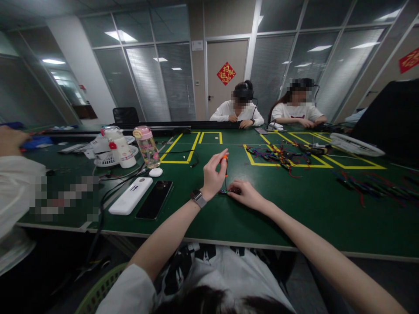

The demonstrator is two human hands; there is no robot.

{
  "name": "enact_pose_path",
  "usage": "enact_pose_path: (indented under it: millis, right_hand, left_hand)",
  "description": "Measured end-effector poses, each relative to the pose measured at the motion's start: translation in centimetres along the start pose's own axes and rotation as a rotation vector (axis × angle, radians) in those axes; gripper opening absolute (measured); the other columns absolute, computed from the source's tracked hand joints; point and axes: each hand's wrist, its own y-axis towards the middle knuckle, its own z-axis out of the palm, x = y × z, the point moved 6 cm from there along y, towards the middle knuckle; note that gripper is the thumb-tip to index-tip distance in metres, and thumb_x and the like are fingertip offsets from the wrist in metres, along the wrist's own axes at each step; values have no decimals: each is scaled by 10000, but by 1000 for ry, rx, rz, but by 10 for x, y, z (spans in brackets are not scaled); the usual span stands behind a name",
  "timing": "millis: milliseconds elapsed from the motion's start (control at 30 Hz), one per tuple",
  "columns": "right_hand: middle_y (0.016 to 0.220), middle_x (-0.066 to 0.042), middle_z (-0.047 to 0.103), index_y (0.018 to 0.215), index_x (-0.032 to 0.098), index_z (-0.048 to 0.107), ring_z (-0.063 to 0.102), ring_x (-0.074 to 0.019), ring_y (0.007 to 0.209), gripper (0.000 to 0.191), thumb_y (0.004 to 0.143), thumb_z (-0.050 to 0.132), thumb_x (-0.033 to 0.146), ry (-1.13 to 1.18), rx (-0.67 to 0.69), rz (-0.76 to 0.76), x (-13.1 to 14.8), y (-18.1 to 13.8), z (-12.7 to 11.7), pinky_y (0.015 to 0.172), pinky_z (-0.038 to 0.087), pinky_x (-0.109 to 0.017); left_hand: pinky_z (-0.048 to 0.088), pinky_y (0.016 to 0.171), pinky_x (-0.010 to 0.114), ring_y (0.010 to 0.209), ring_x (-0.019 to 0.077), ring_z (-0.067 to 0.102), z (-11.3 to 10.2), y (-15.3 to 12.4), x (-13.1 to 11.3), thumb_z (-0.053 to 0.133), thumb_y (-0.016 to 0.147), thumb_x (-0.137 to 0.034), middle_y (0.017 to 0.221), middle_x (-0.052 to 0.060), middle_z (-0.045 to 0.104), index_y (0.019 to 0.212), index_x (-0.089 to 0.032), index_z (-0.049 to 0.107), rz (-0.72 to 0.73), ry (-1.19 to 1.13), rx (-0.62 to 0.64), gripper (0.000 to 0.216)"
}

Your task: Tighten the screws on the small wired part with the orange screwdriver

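Observation:
My left hand (pixel 214 174) is closed around the orange handle of a screwdriver (pixel 225 185), which stands upright with its thin shaft pointing down. The shaft's tip meets a small dark part with green and reddish bits (pixel 223 192) lying on the green table (pixel 203 222). My right hand (pixel 245 194) rests low on the table beside the tip, its fingertips pinched on the right end of that small part. What kind of part it is, I cannot make out, since the fingers cover some of it. A watch (pixel 198 198) sits on my left wrist.
Left of my hands lie a black phone (pixel 155 199), a white power bank (pixel 131 196) and a white earbud case (pixel 156 172). Two bottles (pixel 146 146) stand behind them. Bundles of coloured wires (pixel 278 155) lie right. Two people sit opposite; another person's sleeve (pixel 19 187) is at left.

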Motion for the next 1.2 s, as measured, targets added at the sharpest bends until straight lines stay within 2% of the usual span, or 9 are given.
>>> enact_pose_path:
  millis: [133,200,400,533,700,800,967,1200]
  right_hand:
    - [787,-41,592,844,138,659,557,-136,666,84,806,603,188,-10,1,2,0,0,0,630,438,-253]
    - [786,-41,591,846,139,659,557,-137,668,86,807,603,191,-13,-1,0,0,0,0,628,437,-254]
    - [789,-39,593,848,146,659,560,-135,669,85,806,604,194,-14,0,-13,-1,0,1,637,443,-256]
    - [795,-43,596,844,147,659,561,-137,668,85,808,601,197,-3,2,-7,-1,0,0,636,446,-258]
    - [780,-39,592,831,149,659,558,-136,658,74,803,605,191,-11,-8,-10,0,0,0,628,442,-257]
    - [778,-38,593,832,150,659,559,-137,662,71,802,606,186,-8,-11,-10,0,0,0,631,443,-258]
    - [790,-38,594,841,149,656,563,-135,666,77,807,601,192,3,3,-6,0,0,0,634,445,-255]
    - [782,-40,592,842,140,657,558,-137,661,82,808,603,192,-17,2,-3,1,0,-1,626,438,-257]
  left_hand:
    - [484,759,256,796,127,575,-4,2,-2,587,883,-288,879,28,618,1044,-196,646,21,79,-66,195]
    - [480,758,257,797,131,560,-4,2,-2,599,875,-304,858,27,586,1007,-196,660,13,105,-70,182]
    - [472,914,314,1041,157,584,2,0,1,341,980,-236,1131,69,617,1239,-214,538,-10,-5,38,326]
    - [487,840,287,948,146,596,0,1,1,430,953,-231,1045,59,632,1186,-201,571,-9,11,-10,273]
    - [463,769,259,820,134,541,-2,2,-2,561,895,-261,881,30,561,1053,-197,642,1,104,-37,189]
    - [464,793,263,863,140,551,-1,2,-2,472,937,-253,931,44,570,1133,-206,612,-15,81,4,245]
    - [448,930,298,1062,150,570,2,1,2,357,971,-197,1135,68,611,1250,-207,528,-27,-10,48,327]
    - [467,894,291,999,144,593,3,1,3,411,954,-199,1074,61,631,1208,-199,555,-20,-2,26,292]
